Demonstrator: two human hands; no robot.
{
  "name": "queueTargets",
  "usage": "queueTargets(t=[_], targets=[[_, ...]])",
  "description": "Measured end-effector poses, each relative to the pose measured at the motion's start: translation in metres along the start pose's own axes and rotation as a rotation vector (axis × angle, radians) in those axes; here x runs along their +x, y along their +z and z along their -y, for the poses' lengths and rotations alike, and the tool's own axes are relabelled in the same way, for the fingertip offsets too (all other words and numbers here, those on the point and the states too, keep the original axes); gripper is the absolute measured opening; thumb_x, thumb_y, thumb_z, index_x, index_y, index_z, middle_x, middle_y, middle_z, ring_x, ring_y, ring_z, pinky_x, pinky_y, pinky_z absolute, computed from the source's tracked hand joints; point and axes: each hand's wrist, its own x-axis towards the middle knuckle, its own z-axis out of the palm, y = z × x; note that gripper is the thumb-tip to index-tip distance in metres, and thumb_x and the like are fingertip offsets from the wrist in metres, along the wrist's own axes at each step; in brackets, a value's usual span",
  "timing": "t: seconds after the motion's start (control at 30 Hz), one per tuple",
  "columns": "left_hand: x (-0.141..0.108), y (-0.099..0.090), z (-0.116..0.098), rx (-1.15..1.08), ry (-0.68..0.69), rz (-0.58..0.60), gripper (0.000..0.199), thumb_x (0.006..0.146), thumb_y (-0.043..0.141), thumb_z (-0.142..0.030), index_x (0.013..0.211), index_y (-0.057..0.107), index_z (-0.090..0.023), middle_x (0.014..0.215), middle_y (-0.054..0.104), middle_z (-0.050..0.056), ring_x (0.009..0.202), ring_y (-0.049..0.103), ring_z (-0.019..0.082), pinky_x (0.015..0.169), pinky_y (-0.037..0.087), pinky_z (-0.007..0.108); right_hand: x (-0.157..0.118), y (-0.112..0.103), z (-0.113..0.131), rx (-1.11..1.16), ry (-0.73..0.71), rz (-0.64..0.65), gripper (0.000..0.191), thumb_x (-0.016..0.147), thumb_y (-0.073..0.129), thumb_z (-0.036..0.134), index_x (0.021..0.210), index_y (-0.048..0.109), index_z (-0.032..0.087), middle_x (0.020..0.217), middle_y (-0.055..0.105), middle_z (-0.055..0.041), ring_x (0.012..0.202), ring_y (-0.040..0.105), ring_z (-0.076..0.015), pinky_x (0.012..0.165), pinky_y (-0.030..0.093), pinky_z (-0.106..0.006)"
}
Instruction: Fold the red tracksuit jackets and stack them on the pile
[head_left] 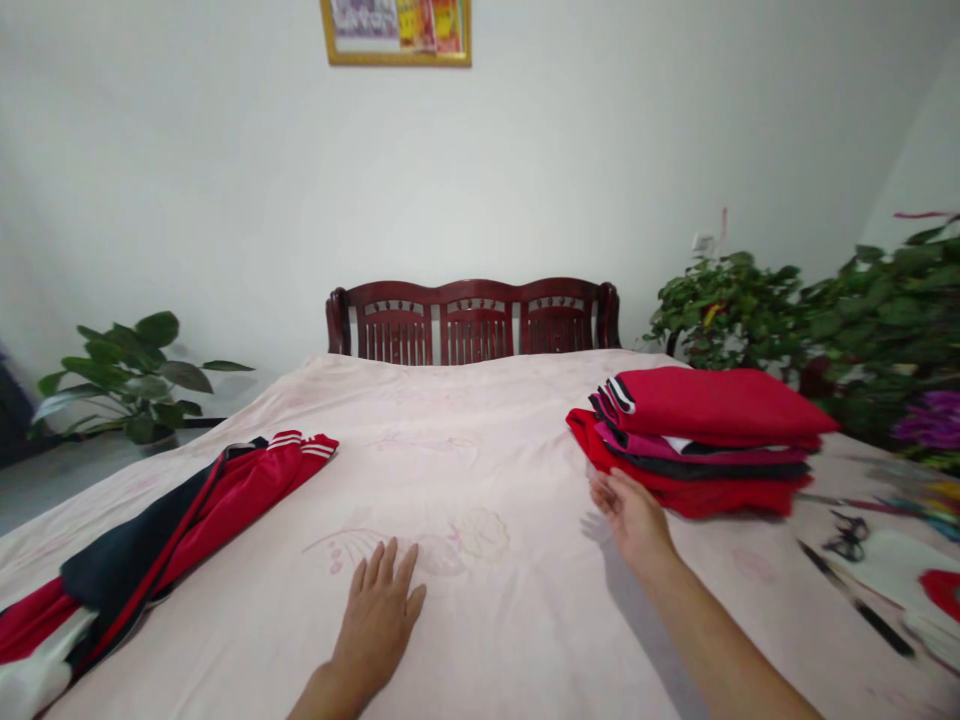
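My left hand (382, 610) lies palm down on the pale pink cloth (465, 420), fingers spread, holding nothing. My right hand (634, 515) is at the near left side of a stack of folded clothes (720, 405), its fingers curled close to the lowest red garment (712, 497). Whether they pinch its edge cannot be made out. Red, magenta and dark layers show in the stack, with a red piece on top. Over at the left, a red and dark blue garment (202, 520) with white-striped cuffs lies loosely stretched out, apart from my hands.
Beyond the cloth's far edge stands a dark red wooden bench back (480, 320). On the right lie a knife-like item (855, 600), a black bow-shaped item (847, 537) and a white item with red (885, 570). Potted plants (135, 370) flank both sides.
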Motion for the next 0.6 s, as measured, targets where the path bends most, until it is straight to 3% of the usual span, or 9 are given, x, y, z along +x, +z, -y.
queueTargets(t=[0.1,0.2,0.4,0.6], targets=[[-0.004,-0.005,-0.009,0.019,-0.023,0.037,0.055,0.096,0.039,-0.038,0.147,0.048,-0.022,0.156,0.041,0.015,0.146,0.033,0.033,0.118,0.026,0.054,0.047,-0.004,0.054,0.030,-0.097,-0.215,0.020,0.071,0.062,0.002,0.073,0.053,0.019,0.063,0.060,0.0032,0.060,0.061,-0.0084,0.062,0.055,-0.019],[-0.004,-0.008,-0.009,0.021,-0.022,0.049,0.054,0.095,0.040,-0.037,0.147,0.048,-0.023,0.156,0.041,0.013,0.147,0.033,0.032,0.118,0.026,0.053,0.082,-0.008,0.090,0.048,-0.198,-0.398,0.023,0.074,0.059,0.001,0.068,0.048,0.020,0.063,0.055,0.0042,0.059,0.056,-0.0072,0.061,0.053,-0.020],[-0.003,-0.002,-0.007,0.007,-0.022,0.015,0.054,0.095,0.039,-0.036,0.145,0.050,-0.023,0.155,0.044,0.011,0.146,0.035,0.030,0.118,0.026,0.051,0.116,-0.009,0.113,0.049,-0.239,-0.564,0.024,0.070,0.065,0.004,0.072,0.048,0.021,0.076,0.060,-0.0025,0.064,0.059,-0.0132,0.056,0.051,-0.030],[-0.002,0.001,-0.005,-0.010,-0.022,-0.003,0.052,0.093,0.042,-0.033,0.143,0.053,-0.025,0.153,0.047,0.009,0.144,0.038,0.028,0.118,0.028,0.049,0.138,-0.006,0.135,0.041,-0.275,-0.674,0.031,0.068,0.072,0.010,0.087,0.051,0.022,0.100,0.064,-0.0118,0.072,0.062,-0.0165,0.062,0.051,-0.038]])
